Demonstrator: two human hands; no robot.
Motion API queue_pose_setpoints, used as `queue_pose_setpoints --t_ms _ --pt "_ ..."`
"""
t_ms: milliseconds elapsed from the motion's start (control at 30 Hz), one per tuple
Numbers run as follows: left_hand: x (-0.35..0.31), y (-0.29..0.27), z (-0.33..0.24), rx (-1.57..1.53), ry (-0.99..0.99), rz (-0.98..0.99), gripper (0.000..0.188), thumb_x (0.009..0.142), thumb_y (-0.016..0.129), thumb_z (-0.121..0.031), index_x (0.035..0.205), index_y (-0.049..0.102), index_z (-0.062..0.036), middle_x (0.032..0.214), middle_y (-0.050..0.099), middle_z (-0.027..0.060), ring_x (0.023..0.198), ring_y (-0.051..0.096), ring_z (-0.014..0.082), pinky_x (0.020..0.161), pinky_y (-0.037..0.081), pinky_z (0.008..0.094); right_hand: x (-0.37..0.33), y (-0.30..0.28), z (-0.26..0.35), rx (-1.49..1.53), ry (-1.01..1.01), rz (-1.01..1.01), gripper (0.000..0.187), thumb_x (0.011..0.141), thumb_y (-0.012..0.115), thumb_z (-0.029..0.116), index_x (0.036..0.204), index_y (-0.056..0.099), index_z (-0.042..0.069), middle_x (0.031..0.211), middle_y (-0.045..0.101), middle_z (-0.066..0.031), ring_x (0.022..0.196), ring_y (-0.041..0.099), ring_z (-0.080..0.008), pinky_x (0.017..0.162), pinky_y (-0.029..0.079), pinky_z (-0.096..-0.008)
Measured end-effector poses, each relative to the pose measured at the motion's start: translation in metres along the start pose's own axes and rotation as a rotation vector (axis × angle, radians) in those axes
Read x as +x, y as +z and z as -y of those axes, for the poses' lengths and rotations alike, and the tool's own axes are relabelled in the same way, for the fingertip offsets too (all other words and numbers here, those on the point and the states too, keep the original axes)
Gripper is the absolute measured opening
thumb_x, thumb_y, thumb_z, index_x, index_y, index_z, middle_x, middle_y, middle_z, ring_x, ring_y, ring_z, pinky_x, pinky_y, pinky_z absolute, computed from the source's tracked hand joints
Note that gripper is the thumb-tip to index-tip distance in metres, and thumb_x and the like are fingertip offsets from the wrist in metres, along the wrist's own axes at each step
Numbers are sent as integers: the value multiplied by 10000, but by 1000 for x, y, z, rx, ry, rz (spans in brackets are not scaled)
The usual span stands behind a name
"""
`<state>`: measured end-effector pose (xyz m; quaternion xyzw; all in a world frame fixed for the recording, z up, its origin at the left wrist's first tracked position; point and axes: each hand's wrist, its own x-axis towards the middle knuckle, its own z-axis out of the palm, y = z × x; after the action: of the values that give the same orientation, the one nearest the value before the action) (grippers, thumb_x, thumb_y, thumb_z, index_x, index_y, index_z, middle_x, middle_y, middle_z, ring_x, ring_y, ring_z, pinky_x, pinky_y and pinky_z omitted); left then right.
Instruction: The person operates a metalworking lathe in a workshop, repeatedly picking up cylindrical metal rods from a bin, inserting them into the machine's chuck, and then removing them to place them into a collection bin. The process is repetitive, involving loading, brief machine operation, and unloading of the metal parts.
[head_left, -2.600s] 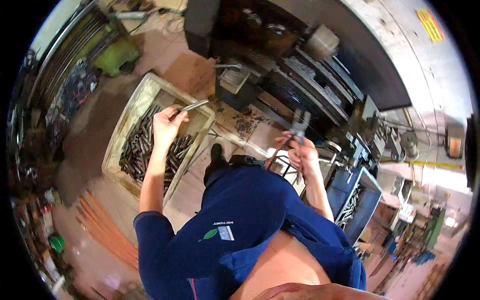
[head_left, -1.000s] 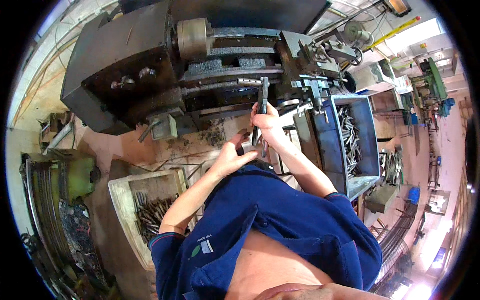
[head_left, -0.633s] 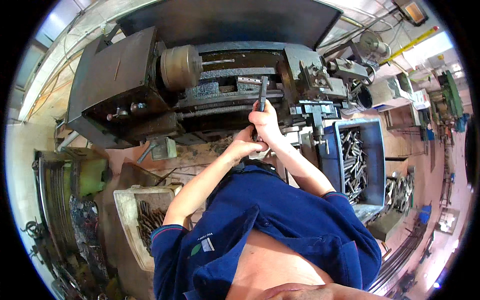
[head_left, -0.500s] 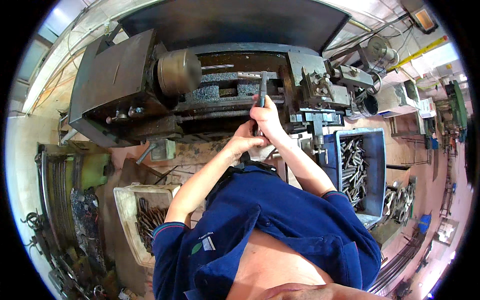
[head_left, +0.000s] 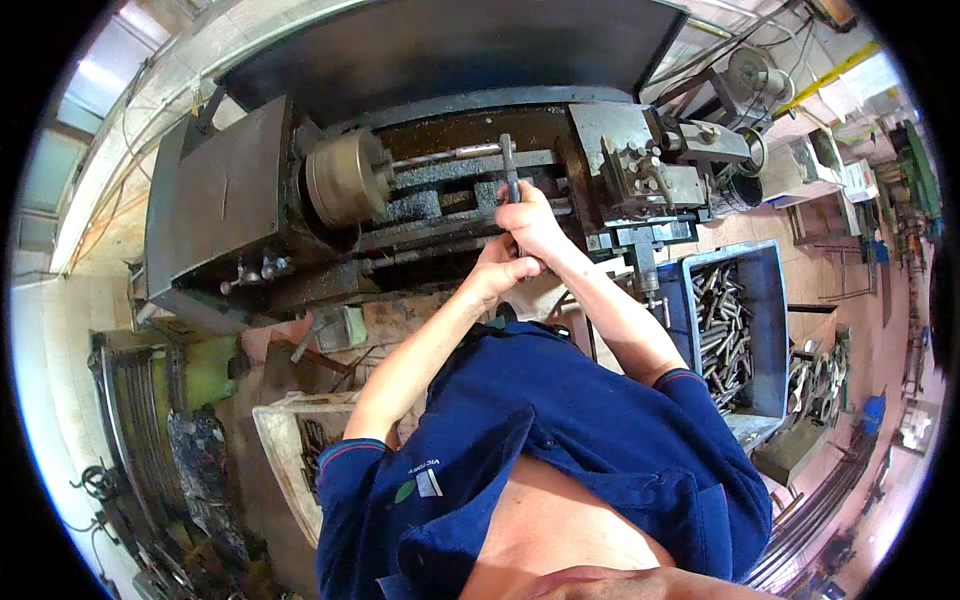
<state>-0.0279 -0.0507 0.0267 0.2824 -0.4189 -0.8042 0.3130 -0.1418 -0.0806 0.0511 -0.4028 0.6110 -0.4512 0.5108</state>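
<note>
Both my hands are closed round a long, dark, plier-like tool (head_left: 511, 172), held upright in the picture. My right hand (head_left: 532, 222) grips it higher up, and my left hand (head_left: 497, 273) wraps its lower end, just below the right. The tool's far tip meets the right end of a slim metal rod (head_left: 450, 155); whether its jaws clamp the rod I cannot tell. That rod lies level over the lathe bed, its left end at the round chuck (head_left: 345, 178). Grey metal chips (head_left: 412, 206) lie heaped below it.
Right of my hands are the lathe's tool post (head_left: 640, 175) and carriage handle (head_left: 648, 275). A blue bin (head_left: 778, 330) of metal pieces stands by my right arm, a whitish bin (head_left: 275, 430) by my left. A dark splash guard (head_left: 440, 50) backs the lathe.
The tool and both hands have shifted slightly left towards the chuck. The rod, earlier apart from the chuck, now reaches it. The chuck looks less blurred. The view has tilted a little.
</note>
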Motion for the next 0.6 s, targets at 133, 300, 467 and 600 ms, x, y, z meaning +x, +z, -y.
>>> queue_pose_setpoints --t_ms 133,300,467,600 --pt "-5 -18 2 -12 38 32 693 633 737 -236 1181 408 32 1031 558 74 953 556 162 824 457 286 4 19 3 -111 -1 -4 314 608 587 98 887 488 -6 728 519 -89 705 502 -155 614 427 -285" --pt "-26 -42 -2 -15 3 -67 642 612 743 -151 1143 427 24 976 571 71 887 580 168 777 482 291 -1 53 14 -129 37 17 299 599 589 108 853 479 -7 733 530 -112 719 517 -185 650 438 -313" --pt "-31 -46 -11 -58 9 -57 566 603 749 -138 1078 482 13 915 589 49 814 590 142 732 488 266 -3 60 22 -169 -6 52 288 609 576 102 862 485 -3 726 511 -93 691 497 -176 617 419 -305" --pt "-25 -43 -1 -74 7 -1 518 627 745 -162 1047 509 30 930 583 48 841 573 131 737 475 248 2 50 3 -50 48 28 281 628 546 29 896 464 26 673 446 -24 607 428 -116 517 354 -268"
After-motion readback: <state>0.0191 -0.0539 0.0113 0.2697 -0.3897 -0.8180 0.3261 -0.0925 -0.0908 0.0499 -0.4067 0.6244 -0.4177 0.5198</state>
